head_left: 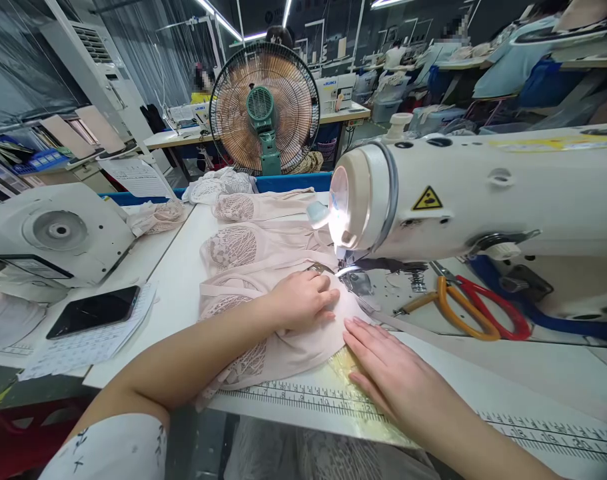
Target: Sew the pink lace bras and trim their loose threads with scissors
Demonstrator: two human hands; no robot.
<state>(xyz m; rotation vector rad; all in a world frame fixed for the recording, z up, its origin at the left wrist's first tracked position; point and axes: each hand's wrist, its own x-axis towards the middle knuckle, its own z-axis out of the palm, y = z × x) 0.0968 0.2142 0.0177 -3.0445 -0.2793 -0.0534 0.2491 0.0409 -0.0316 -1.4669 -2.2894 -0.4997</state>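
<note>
While the pale pink garment (298, 350) is spread on the bench (176, 283) beside the needle end of the sewing machine (458, 200), its plain cloth is covered by curled fingers of the left hand (304, 301); whether a fold is pinched cannot be told. The right hand's (386, 363) fingers are laid flat and outstretched at its right edge, nothing gripped. Soft, light, limp handling is to be expected; plain margins are best held, since lace (250, 363) may snag. "JUKI" is read on a background machine (348, 87); numerals are printed along the measuring scale (308, 398).
</note>
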